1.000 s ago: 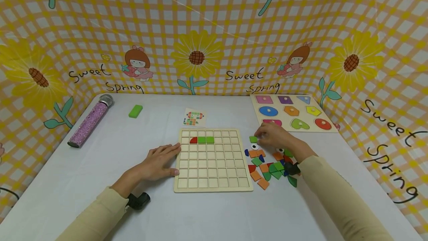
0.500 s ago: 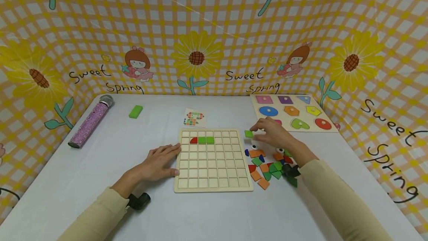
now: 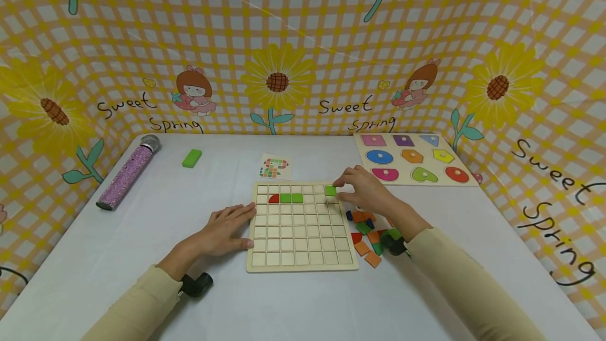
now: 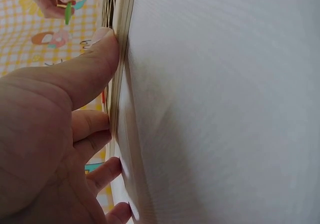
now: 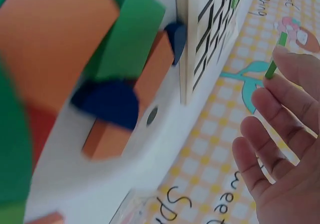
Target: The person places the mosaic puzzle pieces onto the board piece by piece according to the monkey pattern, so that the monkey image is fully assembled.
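Observation:
A wooden grid board (image 3: 302,246) lies on the table, holding a red quarter-round tile (image 3: 274,199) and two green square tiles (image 3: 291,198) in its second row. My left hand (image 3: 221,231) rests against the board's left side. In the left wrist view its thumb (image 4: 95,59) and fingers touch the board's edge, spread and fairly straight. Thumb and index finger of my right hand (image 3: 366,189) pinch a green square tile (image 3: 330,191) over the board's upper right corner. The right wrist view shows that held tile (image 5: 276,57) edge-on, with the other fingers loosely extended.
Loose coloured tiles (image 3: 373,259) lie right of the board, partly under my right wrist. Behind the board is a pattern card (image 3: 276,167). A shape puzzle (image 3: 402,165) stands back right; a green block (image 3: 191,158) and a glittery microphone (image 3: 127,172) lie on the left.
My right hand has carried the green square tile leftward from beside the loose tiles to over the board's upper right corner. The left hand has stayed at the board's left edge.

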`<state>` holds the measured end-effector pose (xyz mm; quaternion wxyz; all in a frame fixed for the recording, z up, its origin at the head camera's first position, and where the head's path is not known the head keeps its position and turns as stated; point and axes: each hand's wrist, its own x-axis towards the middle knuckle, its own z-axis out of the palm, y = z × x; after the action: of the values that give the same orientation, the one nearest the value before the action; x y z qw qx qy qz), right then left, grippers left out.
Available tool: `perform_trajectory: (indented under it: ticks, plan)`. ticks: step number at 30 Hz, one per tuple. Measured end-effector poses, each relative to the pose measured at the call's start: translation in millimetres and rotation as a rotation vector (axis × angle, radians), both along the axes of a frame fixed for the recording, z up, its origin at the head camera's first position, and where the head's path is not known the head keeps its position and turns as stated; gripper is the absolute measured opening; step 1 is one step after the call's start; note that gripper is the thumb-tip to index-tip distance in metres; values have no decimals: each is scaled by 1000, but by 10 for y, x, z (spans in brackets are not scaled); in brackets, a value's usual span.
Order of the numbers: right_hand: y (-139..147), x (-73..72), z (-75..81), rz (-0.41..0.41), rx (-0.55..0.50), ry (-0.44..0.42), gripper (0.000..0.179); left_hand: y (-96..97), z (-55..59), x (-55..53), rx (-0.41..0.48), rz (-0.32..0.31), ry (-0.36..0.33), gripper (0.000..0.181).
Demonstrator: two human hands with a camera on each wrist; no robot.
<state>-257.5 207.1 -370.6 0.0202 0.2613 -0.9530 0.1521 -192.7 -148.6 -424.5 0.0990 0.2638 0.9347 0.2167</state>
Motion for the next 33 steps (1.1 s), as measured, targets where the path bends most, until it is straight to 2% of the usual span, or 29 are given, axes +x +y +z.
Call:
perform_trajectory:
  ticks: [4,12,21,27,33]
  plan:
    - [-95,-43,-57,18,11,4,25,2,-5,2,7,-8,12,77]
    - [-285,-129,-115,45,45,-57,23,-1,-15,-3,5,-5,7,77]
    - [-444,-215,-165,12,124,-108,22,-7,-26,-10,6,-7,11,77]
    - [-471,-231,-191,39,164,-93,22,-4,-26,-8,7,-6,12,77]
    - [-481,-251,-224,56,161,-93,22,-5,-21,-7,2,-8,15,77]
